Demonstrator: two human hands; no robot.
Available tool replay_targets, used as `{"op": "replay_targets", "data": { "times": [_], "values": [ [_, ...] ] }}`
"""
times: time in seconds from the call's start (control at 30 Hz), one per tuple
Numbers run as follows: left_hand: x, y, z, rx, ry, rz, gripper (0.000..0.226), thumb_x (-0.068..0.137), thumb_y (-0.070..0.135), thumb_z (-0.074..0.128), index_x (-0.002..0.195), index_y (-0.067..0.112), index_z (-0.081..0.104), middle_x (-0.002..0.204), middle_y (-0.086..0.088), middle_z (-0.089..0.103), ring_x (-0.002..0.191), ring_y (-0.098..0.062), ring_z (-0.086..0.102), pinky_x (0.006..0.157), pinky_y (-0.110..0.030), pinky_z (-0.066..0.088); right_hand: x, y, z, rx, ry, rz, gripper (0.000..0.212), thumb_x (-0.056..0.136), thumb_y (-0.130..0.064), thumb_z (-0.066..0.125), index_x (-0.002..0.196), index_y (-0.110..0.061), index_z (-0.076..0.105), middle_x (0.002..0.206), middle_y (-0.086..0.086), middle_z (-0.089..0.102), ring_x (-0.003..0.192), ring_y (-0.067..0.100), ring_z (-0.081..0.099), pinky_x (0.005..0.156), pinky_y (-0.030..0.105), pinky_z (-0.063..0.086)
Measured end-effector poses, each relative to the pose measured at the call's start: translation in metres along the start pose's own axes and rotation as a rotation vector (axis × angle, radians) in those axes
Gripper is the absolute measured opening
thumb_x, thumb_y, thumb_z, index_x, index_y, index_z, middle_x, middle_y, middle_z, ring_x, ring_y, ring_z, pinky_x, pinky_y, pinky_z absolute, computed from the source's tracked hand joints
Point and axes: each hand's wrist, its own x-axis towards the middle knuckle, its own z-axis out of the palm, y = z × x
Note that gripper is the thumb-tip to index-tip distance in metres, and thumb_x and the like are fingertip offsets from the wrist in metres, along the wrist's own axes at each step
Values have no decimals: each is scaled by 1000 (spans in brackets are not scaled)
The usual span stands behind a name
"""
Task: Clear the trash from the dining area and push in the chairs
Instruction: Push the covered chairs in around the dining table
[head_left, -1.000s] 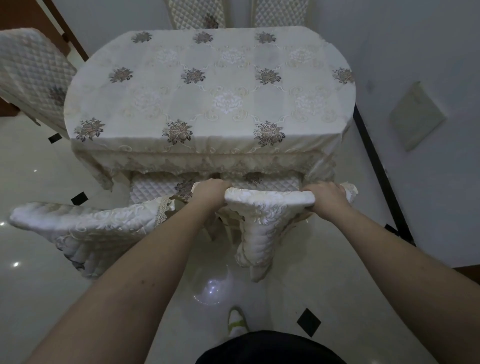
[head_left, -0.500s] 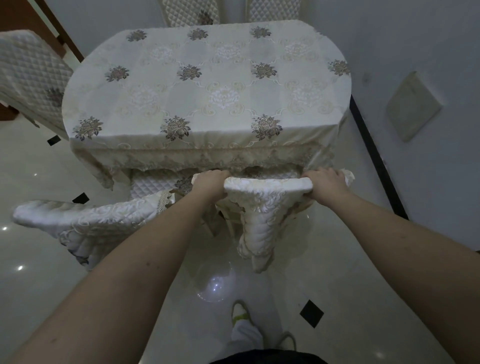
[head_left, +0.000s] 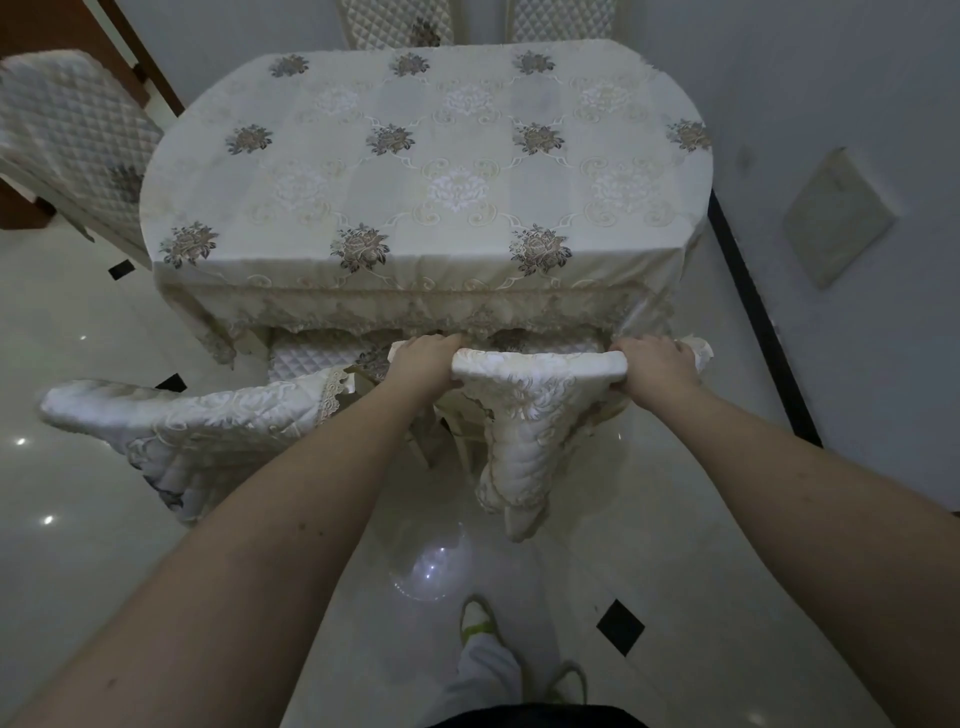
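Note:
A dining chair (head_left: 535, 374) with a cream quilted cover stands right in front of me, its top rail just below the table's near edge. My left hand (head_left: 423, 361) grips the left end of that rail and my right hand (head_left: 657, 364) grips the right end. Most of the seat is hidden under the hanging cloth. The table (head_left: 431, 171) wears a cream tablecloth with brown flower prints, and I see nothing lying on top of it.
A second covered chair (head_left: 182, 421) stands to the left, angled out from the table. Another chair (head_left: 72, 140) is at the far left, and two chair backs (head_left: 400, 23) show behind the table. A white wall with a dark skirting strip (head_left: 758, 312) runs along the right. The floor is glossy tile.
The chair has slid further in toward the table, and I have stepped forward behind it. Both hands keep the same grip on the rail.

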Motion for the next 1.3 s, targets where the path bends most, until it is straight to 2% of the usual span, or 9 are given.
{"op": "replay_targets", "data": {
  "times": [0.13, 0.23, 0.33, 0.47, 0.7, 0.97, 1.13, 1.2, 1.3],
  "values": [
    [4, 1, -6, 63, -82, -10, 41, 82, 36, 68, 116, 18, 53, 109, -5, 63, 97, -28, 60, 67, -33, 38, 3, -4, -4, -76, -51, 6, 32, 80, -28, 67, 111, -26, 60, 113, 6, 58, 110, 29, 51, 90, 41, 39],
    [5, 1, -8, 78, -92, 3, 37, 84, 33, 67, 114, 17, 54, 108, -6, 63, 97, -28, 60, 64, -33, 38, 5, -7, -6, -119, -59, 11, 32, 84, -18, 62, 115, -23, 57, 116, 7, 58, 113, 28, 50, 88, 42, 41],
    [3, 2, -10, 104, -88, 1, 34, 85, 32, 66, 113, 17, 54, 108, -5, 63, 98, -27, 60, 64, -32, 36, 5, -9, -6, -132, -69, 20, 32, 84, -17, 61, 115, -24, 58, 116, 6, 58, 113, 28, 50, 89, 42, 43],
    [5, 3, -9, 109, -84, -1, 35, 84, 34, 67, 112, 17, 54, 107, -5, 63, 97, -28, 60, 67, -33, 38, 2, -5, -2, -83, -1, 19, 27, 85, -15, 55, 110, -25, 58, 112, 7, 59, 111, 28, 51, 91, 41, 40],
    [5, 3, -7, 114, -55, 0, 37, 82, 39, 69, 108, 18, 53, 105, -4, 64, 94, -27, 61, 74, -36, 45, 2, -1, 7, 16, 47, 45, 24, 81, -23, 62, 105, -27, 57, 112, 4, 57, 111, 25, 50, 96, 39, 34],
    [2, 2, -10, 102, -55, 15, 36, 82, 39, 67, 110, 20, 53, 109, -4, 64, 98, -26, 60, 77, -35, 42, -3, 0, 5, 78, 77, 37, 29, 76, -33, 67, 104, -32, 59, 108, -2, 58, 109, 21, 51, 93, 36, 34],
    [-5, 3, -13, 6, -40, 8, 48, 78, 37, 71, 118, 21, 50, 116, -4, 60, 107, -26, 56, 89, -37, 40, -11, -5, 5, 135, 107, 62, 36, 74, -31, 67, 109, -32, 58, 112, -4, 59, 110, 19, 51, 94, 37, 34],
    [-13, 2, -10, -75, -5, 15, 64, 75, 33, 73, 130, 21, 43, 127, -4, 54, 119, -25, 48, 100, -38, 35, -19, -7, 8, 160, 122, 72, 51, 71, -31, 71, 119, -28, 53, 122, -3, 56, 118, 19, 47, 100, 40, 32],
    [-37, 13, -3, -108, 107, 122, 79, 76, 29, 71, 143, 22, 29, 144, -2, 39, 136, -23, 31, 115, -43, 19, -37, -15, 18, 143, 186, 11, 75, 69, -31, 78, 135, -21, 43, 138, 1, 47, 133, 22, 36, 111, 46, 25]
  ]
}}
